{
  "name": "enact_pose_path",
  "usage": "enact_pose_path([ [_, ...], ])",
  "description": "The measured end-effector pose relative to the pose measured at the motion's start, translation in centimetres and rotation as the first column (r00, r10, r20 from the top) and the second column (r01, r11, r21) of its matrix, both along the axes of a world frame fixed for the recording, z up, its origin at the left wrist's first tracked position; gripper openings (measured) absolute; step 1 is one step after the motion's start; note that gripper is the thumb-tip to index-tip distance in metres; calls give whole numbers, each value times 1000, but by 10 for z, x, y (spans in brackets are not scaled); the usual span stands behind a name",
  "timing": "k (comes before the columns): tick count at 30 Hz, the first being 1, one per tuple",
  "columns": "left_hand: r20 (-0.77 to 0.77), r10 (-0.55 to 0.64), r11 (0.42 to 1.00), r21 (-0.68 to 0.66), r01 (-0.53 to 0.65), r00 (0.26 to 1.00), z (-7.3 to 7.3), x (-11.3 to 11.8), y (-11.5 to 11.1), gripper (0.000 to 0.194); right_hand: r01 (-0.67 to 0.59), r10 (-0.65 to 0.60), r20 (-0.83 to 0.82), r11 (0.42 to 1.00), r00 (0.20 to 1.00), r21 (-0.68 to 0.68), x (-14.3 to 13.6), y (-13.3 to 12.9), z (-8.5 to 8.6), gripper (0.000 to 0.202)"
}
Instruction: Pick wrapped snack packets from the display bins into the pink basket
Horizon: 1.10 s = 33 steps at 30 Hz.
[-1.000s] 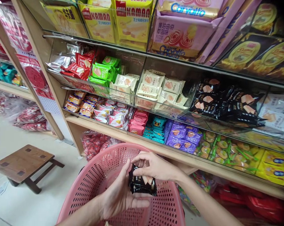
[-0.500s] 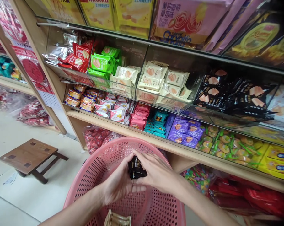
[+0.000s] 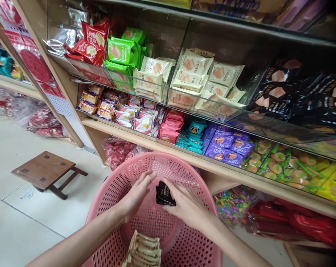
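Observation:
A small stack of black snack packets (image 3: 165,194) is in my right hand (image 3: 186,202), held between thumb and fingers over the pink perforated basket (image 3: 101,202). My left hand (image 3: 138,196) is just left of the packets, apart from them, its fingers stretched out and holding nothing. Inside the basket, near me, lies a row of cream-coloured packets (image 3: 145,250). Similar black packets (image 3: 277,92) fill a compartment of the shelf at the right. Next to them on the same shelf sit cream packets (image 3: 197,74).
Green packets (image 3: 123,52) and red packets (image 3: 91,40) share the middle shelf. On the lower shelf are purple packets (image 3: 226,146) and teal packets (image 3: 195,131). A low wooden stool (image 3: 43,168) stands on the tiled floor at left. Bagged goods lie beneath the shelving.
My left hand has come off the black packets and moved left, leaving them in my right hand. The view has tilted down, showing more of the cream packets in the basket.

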<state>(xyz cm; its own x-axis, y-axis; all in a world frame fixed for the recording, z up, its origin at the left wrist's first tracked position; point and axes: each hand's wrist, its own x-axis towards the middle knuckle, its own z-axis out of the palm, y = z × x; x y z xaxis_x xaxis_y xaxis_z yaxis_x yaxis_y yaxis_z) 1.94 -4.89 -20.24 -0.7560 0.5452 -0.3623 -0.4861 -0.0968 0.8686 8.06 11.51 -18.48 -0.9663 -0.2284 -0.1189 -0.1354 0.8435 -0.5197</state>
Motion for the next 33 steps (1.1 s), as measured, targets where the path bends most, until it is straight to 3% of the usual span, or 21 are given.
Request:
enact_pose_path([
  [3, -163, 138, 981, -111, -157, 977, 3, -11, -10, 51, -4, 4, 55, 1000, 998, -2, 6, -12, -34, 73],
  [8, -213, 101, 982, -134, -132, 972, 16, -15, -14, 47, -30, 26, 147, 999, 989, 29, 15, -44, -84, 74],
  [12, -187, 64, 983, -159, -95, 980, 17, -10, -13, 45, -29, 13, 177, 996, 984, 89, 19, -60, -103, 61],
  [17, -186, 65, 980, -175, -98, 980, 17, -9, -15, 47, -15, 0, 147, 995, 989, 100, 21, -57, -104, 47],
  [23, -219, 76, 973, -195, -120, 973, 18, -11, -21, 43, 7, -37, 208, 990, 977, 143, 33, -19, -92, 42],
  [28, -203, 55, 979, -184, -93, 978, 10, -12, -22, 45, -205, 118, 303, 939, 946, 275, 55, 11, -90, 49],
  [33, -208, 28, 983, -172, -65, 978, 7, -13, -21, 45, -366, 287, 265, 873, 920, 324, 70, 12, -91, 45],
])
